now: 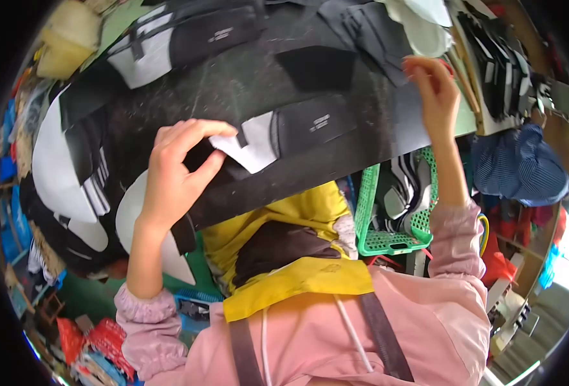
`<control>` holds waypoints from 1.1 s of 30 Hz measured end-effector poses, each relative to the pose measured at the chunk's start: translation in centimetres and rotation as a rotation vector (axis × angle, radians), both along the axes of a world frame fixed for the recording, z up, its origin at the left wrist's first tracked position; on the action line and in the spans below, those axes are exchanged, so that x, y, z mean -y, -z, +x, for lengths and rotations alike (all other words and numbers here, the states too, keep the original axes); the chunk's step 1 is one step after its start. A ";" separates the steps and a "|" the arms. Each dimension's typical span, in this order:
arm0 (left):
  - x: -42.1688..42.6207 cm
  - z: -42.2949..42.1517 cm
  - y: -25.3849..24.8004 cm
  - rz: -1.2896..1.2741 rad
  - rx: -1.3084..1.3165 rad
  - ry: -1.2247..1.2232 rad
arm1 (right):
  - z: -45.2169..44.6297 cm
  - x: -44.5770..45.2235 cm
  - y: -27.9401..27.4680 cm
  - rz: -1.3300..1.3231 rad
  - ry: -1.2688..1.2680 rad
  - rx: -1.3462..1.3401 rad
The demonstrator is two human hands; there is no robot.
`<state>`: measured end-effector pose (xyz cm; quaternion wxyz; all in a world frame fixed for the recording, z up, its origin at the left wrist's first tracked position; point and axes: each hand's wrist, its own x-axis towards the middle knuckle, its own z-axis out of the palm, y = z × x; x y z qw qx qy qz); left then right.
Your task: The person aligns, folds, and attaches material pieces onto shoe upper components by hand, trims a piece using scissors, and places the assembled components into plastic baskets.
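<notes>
A flat black-and-white fabric piece [313, 125] with small pale print lies on the dark tabletop in front of me. My left hand [178, 164] grips its white end, with the fingers on top and the thumb at the near edge; that end looks slightly raised. My right hand [436, 93] is held at the right side of the table, beside a stack of dark fabric pieces [378, 38]. Its fingers are curled in toward the thumb, and anything between them is too small to make out. A plain black cut piece [317, 67] lies between the two hands, farther back.
More black-and-white pieces [217, 38] lie at the back left of the dark tabletop [233, 83]. Curved white-and-black pieces [62, 161] are piled at the left. A green basket [394, 244] with similar pieces stands below the table's front edge. Yellow cloth [278, 206] covers my lap.
</notes>
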<state>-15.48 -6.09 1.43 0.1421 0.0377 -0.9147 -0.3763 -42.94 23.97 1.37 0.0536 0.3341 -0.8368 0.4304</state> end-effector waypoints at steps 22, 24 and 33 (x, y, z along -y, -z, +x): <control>0.7 -2.4 -2.7 0.379 0.328 -0.035 | -21.9 -11.5 6.1 0.679 0.131 -0.621; 0.7 -2.6 -2.8 0.296 0.281 -0.065 | -23.4 -11.9 5.2 0.717 0.153 -0.245; 1.0 -3.1 -2.4 0.352 0.278 -0.098 | -20.7 -11.7 3.2 0.950 0.125 -0.148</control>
